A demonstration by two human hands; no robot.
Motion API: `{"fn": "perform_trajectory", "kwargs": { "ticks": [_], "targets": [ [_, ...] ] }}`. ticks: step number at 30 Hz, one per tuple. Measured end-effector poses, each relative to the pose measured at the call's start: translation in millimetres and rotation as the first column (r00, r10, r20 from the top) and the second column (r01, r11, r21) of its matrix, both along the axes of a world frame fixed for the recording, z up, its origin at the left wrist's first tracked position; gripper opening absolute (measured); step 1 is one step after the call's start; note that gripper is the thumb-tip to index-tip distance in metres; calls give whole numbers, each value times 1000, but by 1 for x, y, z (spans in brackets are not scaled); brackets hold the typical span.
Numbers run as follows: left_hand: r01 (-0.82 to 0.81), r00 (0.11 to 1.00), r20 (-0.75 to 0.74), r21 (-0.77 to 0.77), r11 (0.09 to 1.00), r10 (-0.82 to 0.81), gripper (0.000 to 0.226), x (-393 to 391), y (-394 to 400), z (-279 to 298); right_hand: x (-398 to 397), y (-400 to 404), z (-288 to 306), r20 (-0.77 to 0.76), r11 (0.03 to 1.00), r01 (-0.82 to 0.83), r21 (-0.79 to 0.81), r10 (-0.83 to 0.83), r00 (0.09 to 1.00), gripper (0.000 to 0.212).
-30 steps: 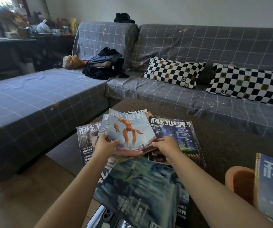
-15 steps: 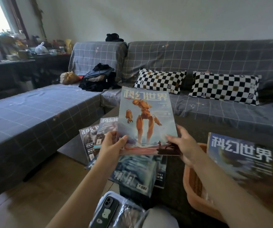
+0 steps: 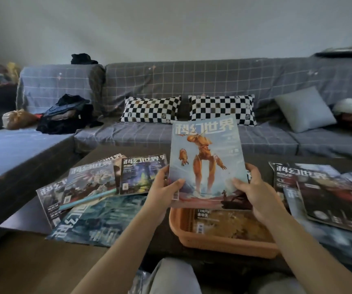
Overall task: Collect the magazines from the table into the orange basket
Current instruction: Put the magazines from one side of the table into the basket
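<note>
Both hands hold up a light-blue magazine with an orange robot on its cover (image 3: pixel 207 162). My left hand (image 3: pixel 163 192) grips its lower left corner and my right hand (image 3: pixel 253 192) grips its lower right corner. The magazine is tilted upright just above the far side of the orange basket (image 3: pixel 217 245), which stands on the dark table near its front edge. One magazine (image 3: pixel 228 223) lies inside the basket. Several magazines (image 3: pixel 98 183) are spread on the table to the left. More magazines (image 3: pixel 323 192) overlap on the right.
A grey checked corner sofa (image 3: pixel 192 136) wraps round the table at the back and left, with two checkerboard cushions (image 3: pixel 151 110), a grey cushion and a pile of dark clothes (image 3: pixel 65 115). Wooden floor (image 3: pixel 22 264) shows at lower left. My knees sit below the table's front edge.
The orange-robot magazine was lifted from the left pile and carried to the right, and it is now held above the basket. The view has swung right with it.
</note>
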State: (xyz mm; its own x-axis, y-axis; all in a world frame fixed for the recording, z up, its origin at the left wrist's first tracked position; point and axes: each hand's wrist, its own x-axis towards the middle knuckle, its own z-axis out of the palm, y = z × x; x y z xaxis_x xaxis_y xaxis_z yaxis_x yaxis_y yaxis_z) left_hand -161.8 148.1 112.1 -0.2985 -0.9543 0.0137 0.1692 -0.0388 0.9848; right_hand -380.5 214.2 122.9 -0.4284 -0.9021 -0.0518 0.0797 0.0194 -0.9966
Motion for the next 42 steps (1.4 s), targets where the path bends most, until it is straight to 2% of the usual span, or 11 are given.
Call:
{"fn": "perform_trajectory", "kwargs": {
  "ticks": [4, 9, 15, 18, 22, 26, 30, 34, 36, 39, 42],
  "targets": [
    [7, 986, 168, -45, 999, 0, 46, -40, 0, -19, -32, 16, -19, -189, 989, 119, 93, -100, 977, 51],
    [75, 909, 418, -134, 988, -12, 29, -68, 6, -42, -49, 27, -44, -295, 981, 116, 153, -67, 953, 51],
    [54, 646, 748, -244, 968, 153, 13, -66, 2, -51, -50, 25, -62, -619, 914, 241, 328, 15, 785, 36],
    [49, 592, 782, -277, 960, 195, 10, -68, 2, -53, -46, 23, -61, -624, 881, 216, 420, 107, 774, 12],
    [46, 542, 808, -303, 952, 231, 27, -71, 2, -56, -44, 24, -59, -598, 893, 169, 418, 130, 791, 7],
    [-2, 544, 808, -269, 963, 227, 12, -72, 1, -56, -43, 17, -52, -543, 865, 141, 481, 168, 822, 8],
    [8, 521, 830, -239, 971, 200, 16, -71, 1, -56, -45, 15, -49, -530, 826, 164, 539, 181, 829, 18],
    [23, 446, 867, -257, 966, 220, 15, -74, -3, -53, -44, 20, -48, -533, 843, 156, 515, 172, 828, 3],
    [17, 392, 895, -238, 971, 212, 13, -74, -2, -49, -45, 19, -49, -506, 840, 151, 521, 162, 847, 5],
    [55, 454, 862, -278, 959, 224, 22, -72, -3, -51, -45, 21, -49, -491, 855, 169, 491, 111, 864, 19],
    [99, 535, 818, -309, 946, 211, 27, -66, -1, -46, -41, 21, -48, -572, 938, 226, 263, -37, 819, 49]
  ]
}}
